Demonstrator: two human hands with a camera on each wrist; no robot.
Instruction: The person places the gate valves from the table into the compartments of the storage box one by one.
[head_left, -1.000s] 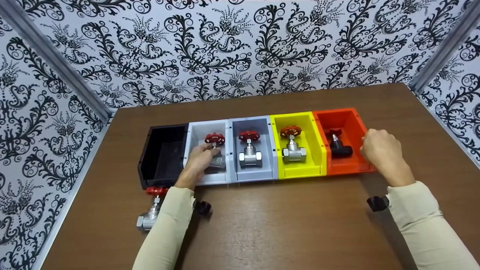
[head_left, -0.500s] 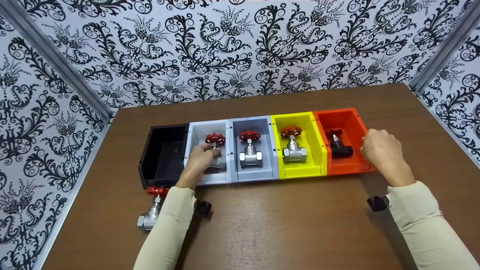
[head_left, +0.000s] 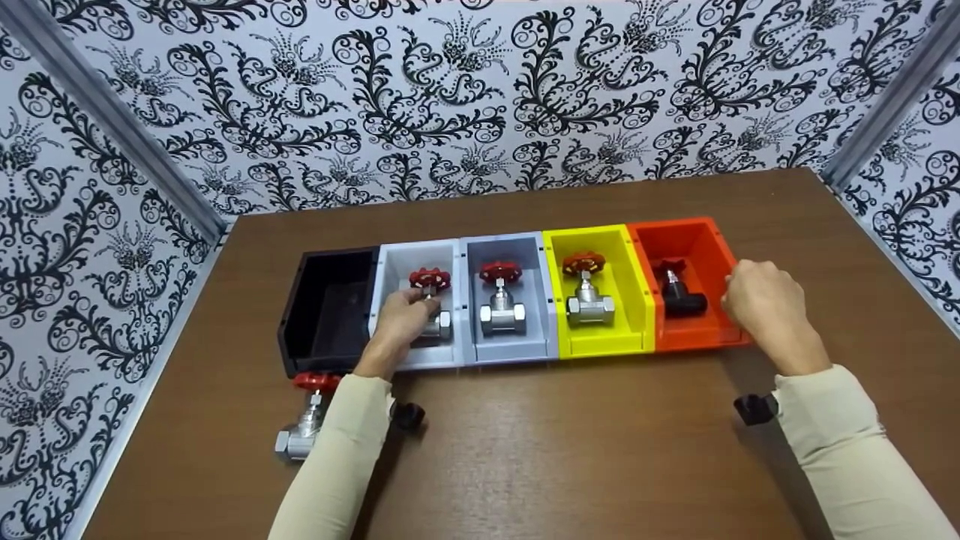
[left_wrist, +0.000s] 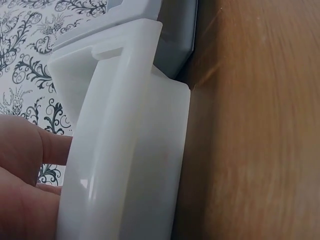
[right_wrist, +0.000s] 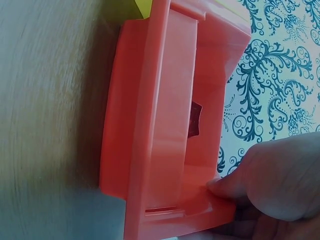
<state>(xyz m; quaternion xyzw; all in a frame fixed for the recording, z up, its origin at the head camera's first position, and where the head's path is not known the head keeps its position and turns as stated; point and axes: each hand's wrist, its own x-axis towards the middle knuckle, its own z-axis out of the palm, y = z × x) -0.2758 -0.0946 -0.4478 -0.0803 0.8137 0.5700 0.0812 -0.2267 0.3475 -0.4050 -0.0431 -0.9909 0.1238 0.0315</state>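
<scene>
In the head view, my left hand (head_left: 399,324) reaches into the white bin (head_left: 418,360) and grips a steel gate valve (head_left: 442,324) with a red handwheel, thumb and finger at its neck below the wheel. The hand covers part of the valve body. In the left wrist view the white bin's front wall (left_wrist: 115,150) hides the valve and the fingertips. My right hand (head_left: 766,311) pinches the right side wall of the orange bin (head_left: 709,259). In the right wrist view its thumb (right_wrist: 227,187) lies inside the wall, the other fingers outside.
Joined in a row are black (head_left: 330,367), white, grey (head_left: 510,352), yellow (head_left: 607,346) and orange bins. Red-wheeled valves lie in the grey and yellow ones, and a black-bodied valve (head_left: 681,300) in the orange. Another valve (head_left: 304,431) lies on the table, partly behind the left sleeve.
The valve in the white bin has turned slightly under my left hand, its near end now more level. The right hand keeps its hold on the orange bin.
</scene>
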